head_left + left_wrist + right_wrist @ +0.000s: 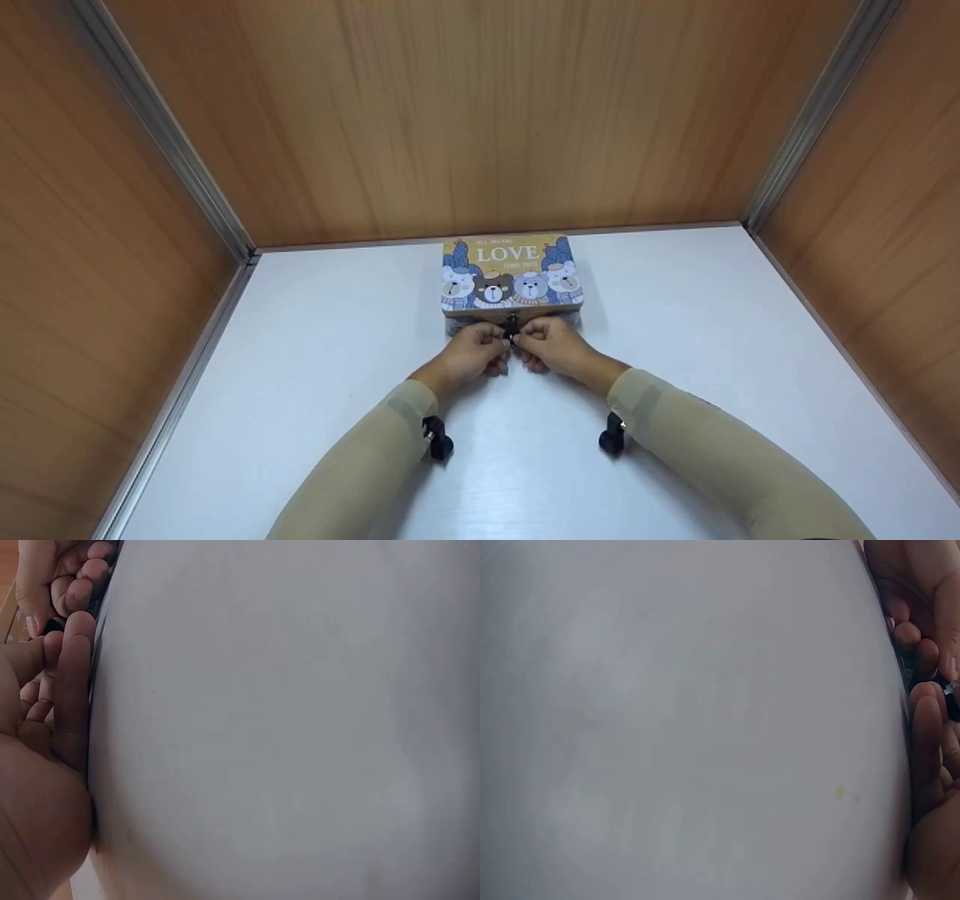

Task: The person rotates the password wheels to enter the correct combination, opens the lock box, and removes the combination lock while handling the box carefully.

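Note:
A box with a yellow and blue lid, printed with bears and the word LOVE, sits shut near the back of the table. At the middle of its front, below a dark metal clasp, is a small black padlock, mostly hidden by fingers. From the left side, the left hand pinches it between thumb and index finger. The right hand pinches it from the other side, its fingertips nearly meeting the left ones. A dark bit of the padlock with a silvery detail shows in the right wrist view.
The white table stretches around the box. Wood-grain panels close off the back and both sides, with metal strips along the corners. A black wrist camera hangs below the left sleeve, another below the right.

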`<state>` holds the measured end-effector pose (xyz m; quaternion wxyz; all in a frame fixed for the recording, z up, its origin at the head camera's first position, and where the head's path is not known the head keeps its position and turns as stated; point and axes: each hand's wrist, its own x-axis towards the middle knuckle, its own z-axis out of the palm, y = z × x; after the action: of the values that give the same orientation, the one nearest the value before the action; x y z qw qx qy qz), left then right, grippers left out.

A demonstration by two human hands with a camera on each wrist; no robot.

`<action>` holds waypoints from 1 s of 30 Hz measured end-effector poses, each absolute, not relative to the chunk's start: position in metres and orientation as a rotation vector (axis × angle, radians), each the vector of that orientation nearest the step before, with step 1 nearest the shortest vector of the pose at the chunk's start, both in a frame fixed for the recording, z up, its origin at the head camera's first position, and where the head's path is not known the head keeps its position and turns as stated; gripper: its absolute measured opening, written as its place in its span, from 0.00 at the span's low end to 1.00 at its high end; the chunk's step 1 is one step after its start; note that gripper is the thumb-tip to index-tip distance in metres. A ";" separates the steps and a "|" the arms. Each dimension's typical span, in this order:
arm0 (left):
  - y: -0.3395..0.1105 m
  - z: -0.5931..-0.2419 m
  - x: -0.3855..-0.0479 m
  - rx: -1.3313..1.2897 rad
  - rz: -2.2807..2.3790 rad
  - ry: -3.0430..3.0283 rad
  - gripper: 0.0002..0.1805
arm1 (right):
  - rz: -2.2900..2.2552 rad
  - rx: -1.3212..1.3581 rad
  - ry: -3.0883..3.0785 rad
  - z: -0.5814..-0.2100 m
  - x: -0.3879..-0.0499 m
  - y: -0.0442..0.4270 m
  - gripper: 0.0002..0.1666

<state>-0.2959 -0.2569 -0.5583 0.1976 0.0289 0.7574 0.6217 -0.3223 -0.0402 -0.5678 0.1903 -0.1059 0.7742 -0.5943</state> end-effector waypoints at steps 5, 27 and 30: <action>-0.257 -0.558 -0.296 0.089 1.749 2.089 0.10 | -1.665 -0.294 2.165 -0.568 -0.323 -0.038 0.09; -0.253 -0.559 -0.298 0.065 1.751 2.118 0.08 | -1.733 -0.318 2.091 -0.566 -0.321 -0.036 0.11; -0.252 -0.560 -0.298 0.060 1.748 2.131 0.07 | -1.720 -0.335 2.110 -0.566 -0.322 -0.036 0.10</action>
<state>-0.2983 -0.2517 -0.5601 0.1910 0.0213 0.7587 0.6224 -0.3219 -0.0359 -0.5662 0.1980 -0.1198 0.7542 -0.6145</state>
